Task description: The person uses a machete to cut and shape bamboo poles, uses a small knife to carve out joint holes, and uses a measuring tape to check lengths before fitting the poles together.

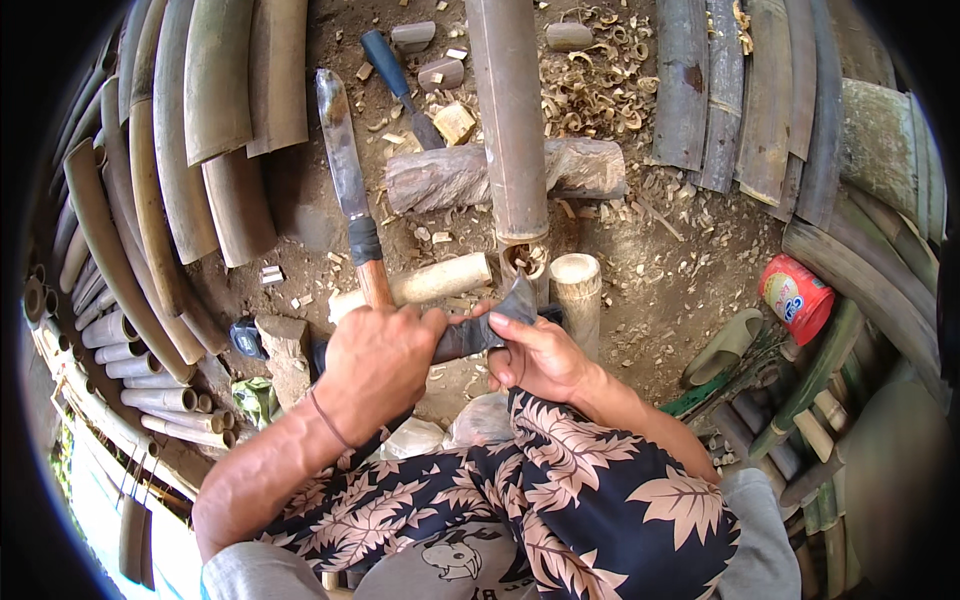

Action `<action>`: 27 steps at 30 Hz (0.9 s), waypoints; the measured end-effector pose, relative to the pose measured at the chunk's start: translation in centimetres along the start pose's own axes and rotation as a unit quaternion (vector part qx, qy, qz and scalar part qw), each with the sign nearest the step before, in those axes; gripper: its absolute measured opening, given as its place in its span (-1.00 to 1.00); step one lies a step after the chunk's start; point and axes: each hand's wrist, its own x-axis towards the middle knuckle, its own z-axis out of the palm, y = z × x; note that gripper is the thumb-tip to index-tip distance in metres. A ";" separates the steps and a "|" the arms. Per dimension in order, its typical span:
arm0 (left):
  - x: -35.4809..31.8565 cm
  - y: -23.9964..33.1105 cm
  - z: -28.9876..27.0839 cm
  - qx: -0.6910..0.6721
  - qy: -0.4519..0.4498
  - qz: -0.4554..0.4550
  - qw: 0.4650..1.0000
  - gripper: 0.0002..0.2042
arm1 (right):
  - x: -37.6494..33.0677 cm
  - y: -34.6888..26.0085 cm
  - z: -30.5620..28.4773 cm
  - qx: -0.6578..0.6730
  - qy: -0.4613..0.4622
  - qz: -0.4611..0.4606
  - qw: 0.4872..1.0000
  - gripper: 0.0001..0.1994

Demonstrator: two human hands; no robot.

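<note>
A thick bamboo pole (508, 110) lies across a rough log (435, 180), and wood shavings (525, 262) sit in its cut near end. Just this side of that end, the person holds a dark tool (462, 341) with a grey pointed tip. The left hand (378, 350) is curled into a fist over its left part, thumb stretched along it; the right hand (545, 355) is nearly closed, pinching it by the tip between thumb and fingers. A machete (345, 150) lies left of the pole, its wooden handle meeting the left knuckles; whether that fist grips it too, I cannot tell.

Left of the pole's near end is a pale stick (455, 277); just right of it stands a pale bamboo piece (575, 290). A blue-handled tool (385, 65) lies left of the pole's far part. Well to the pole's right are a red container (795, 298) and a slipper (725, 347).
</note>
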 end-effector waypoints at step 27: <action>1.3 2.8 12.9 -0.392 0.154 -0.223 0.879 -0.60 | 2.5 0.7 1.9 -0.471 0.187 -0.152 0.849 -0.77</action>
